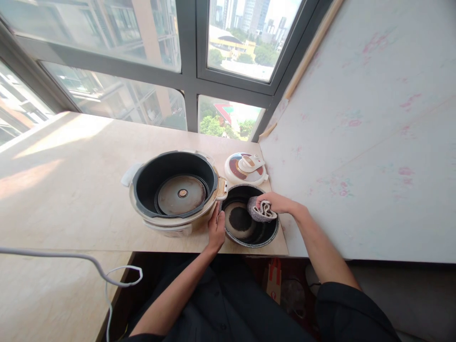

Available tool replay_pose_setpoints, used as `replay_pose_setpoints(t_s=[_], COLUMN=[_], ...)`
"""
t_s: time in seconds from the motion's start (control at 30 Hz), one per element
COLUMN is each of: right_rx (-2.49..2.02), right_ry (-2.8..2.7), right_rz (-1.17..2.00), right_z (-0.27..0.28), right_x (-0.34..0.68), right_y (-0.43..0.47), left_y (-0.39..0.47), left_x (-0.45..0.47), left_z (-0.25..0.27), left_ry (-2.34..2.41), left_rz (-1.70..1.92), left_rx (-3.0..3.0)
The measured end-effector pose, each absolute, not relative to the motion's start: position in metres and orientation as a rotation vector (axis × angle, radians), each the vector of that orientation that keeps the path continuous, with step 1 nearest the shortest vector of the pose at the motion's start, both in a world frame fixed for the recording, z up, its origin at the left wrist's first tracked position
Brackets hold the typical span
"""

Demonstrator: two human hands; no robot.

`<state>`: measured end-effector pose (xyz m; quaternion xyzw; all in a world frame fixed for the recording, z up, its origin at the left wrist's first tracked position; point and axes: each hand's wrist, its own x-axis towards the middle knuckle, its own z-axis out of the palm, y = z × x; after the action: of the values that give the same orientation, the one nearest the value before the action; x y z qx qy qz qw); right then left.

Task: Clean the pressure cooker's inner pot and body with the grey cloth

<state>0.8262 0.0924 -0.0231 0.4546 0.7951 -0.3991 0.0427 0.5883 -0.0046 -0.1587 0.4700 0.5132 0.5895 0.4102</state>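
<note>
A folded grey cloth (262, 210) is gripped in my right hand (272, 202), which reaches over the right rim of a dark inner pot (239, 241). The cloth lies against the pot's inside wall. The pot's floor shows a dark round patch with a paler ring. My left hand (216, 230) rests at the pot's left outer side, its fingers stretched along the wall and not wrapped round it. To the left stands the white body of an electric cooker (171, 223), with its dark hollow and round heating plate (182, 195) uncovered.
Behind the pot lies a white and brown cooker lid (245, 168), near the patterned wall (356, 142). A window (190, 95) rises behind the pale countertop (71, 190). A grey cable (71, 255) crosses the left front. Below the counter edge hangs a bag (273, 282).
</note>
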Motion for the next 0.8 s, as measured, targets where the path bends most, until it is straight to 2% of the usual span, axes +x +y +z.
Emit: replay_pose_setpoints(t_s=[0.17, 0.27, 0.4, 0.53, 0.8], right_rx=[1.351, 1.403, 1.401, 1.349, 1.323], right_ry=[2.66, 2.741, 2.612, 2.399, 2.379], right_rz=[-0.989, -0.962, -1.006, -0.861, -0.809], right_z=[-0.047, -0.058, -0.066, -0.077, -0.093], right_x=[0.813, 0.808, 0.799, 0.788, 0.784], right_y=[0.087, 0.085, 0.086, 0.086, 0.079], left_y=[-0.005, -0.004, -0.004, -0.004, -0.003], left_x=[0.588, 0.588, 0.587, 0.587, 0.587], left_z=[-0.159, -0.159, -0.159, -0.159, -0.16], left_ry=[1.289, 1.282, 1.285, 1.294, 1.301], left_rz=[1.489, 1.487, 1.494, 1.503, 1.496], left_rx=[1.186, 1.181, 1.19, 1.195, 1.195])
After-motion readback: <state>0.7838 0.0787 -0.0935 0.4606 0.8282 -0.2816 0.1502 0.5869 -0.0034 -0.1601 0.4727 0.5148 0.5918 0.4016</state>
